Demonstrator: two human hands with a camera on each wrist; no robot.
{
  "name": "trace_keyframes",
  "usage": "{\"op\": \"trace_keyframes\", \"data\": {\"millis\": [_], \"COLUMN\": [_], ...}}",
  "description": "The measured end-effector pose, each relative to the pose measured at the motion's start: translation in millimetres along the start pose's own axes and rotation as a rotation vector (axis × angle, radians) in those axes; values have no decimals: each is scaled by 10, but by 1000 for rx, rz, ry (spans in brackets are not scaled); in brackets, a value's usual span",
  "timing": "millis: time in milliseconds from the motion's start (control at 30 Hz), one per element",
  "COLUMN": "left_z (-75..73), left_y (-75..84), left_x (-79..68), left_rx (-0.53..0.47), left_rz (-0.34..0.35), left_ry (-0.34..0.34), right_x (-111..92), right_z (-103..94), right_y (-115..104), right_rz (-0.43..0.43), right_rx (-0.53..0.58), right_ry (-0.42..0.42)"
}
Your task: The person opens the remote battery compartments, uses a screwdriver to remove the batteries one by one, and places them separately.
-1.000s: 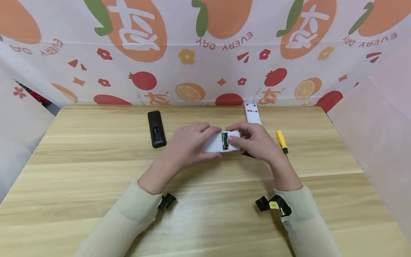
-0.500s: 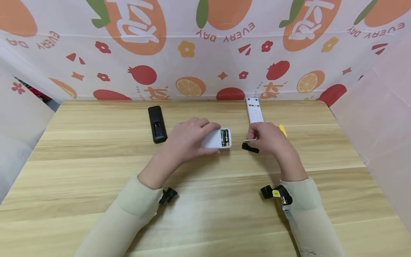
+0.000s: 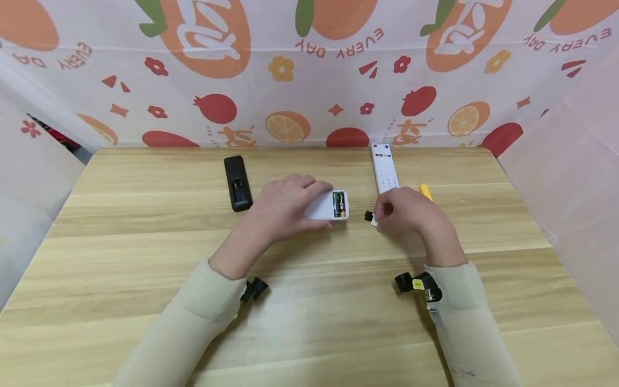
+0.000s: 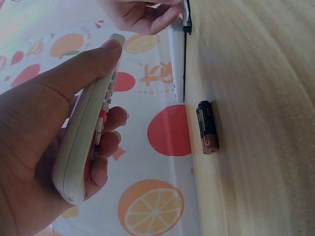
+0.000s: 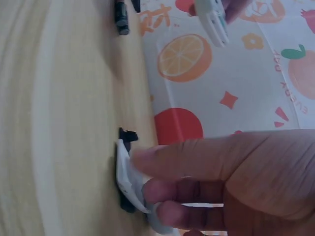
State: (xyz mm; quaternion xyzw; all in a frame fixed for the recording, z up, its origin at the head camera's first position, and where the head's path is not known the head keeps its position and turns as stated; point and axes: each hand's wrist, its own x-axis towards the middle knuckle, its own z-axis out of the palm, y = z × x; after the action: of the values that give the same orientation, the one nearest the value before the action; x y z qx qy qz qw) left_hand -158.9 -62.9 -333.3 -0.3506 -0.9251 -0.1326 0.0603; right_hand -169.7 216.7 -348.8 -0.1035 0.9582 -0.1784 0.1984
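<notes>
My left hand grips a white remote control, back side up, its battery compartment uncovered with batteries inside. In the left wrist view the thumb lies along the back of this remote and the fingertips curl at its button side. My right hand pinches a small white battery cover low over the table. Under that piece a black battery cover shows, mostly overlapped by it. A loose battery lies on the wood in the left wrist view; the left hand hides it from the head view.
A black remote lies at the left with its compartment uncovered. Beyond my right hand is a second white remote, buttons up. A yellow screwdriver handle shows behind the right hand. A printed cloth hangs along the table's far edge.
My right hand has left the remote's compartment and moved right with the white battery cover, down onto the black cover. The left hand keeps holding the remote, its batteries now in full view.
</notes>
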Motion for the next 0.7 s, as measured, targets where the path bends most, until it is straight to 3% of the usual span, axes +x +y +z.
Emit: {"op": "trace_keyframes", "data": {"millis": [167, 400, 567, 700], "left_z": [-12, -7, 7, 4], "left_y": [7, 12, 27, 33], "left_x": [-4, 5, -2, -23], "left_rx": [-3, -27, -40, -60], "left_rz": [-6, 2, 0, -9], "left_ry": [-48, -146, -199, -241], "right_x": [-26, -90, -91, -86], "right_z": [-113, -231, -231, -223], "right_y": [121, 395, 540, 574], "right_rz": [32, 252, 316, 340], "right_rx": [-2, 39, 73, 105], "right_ry": [113, 264, 261, 200]}}
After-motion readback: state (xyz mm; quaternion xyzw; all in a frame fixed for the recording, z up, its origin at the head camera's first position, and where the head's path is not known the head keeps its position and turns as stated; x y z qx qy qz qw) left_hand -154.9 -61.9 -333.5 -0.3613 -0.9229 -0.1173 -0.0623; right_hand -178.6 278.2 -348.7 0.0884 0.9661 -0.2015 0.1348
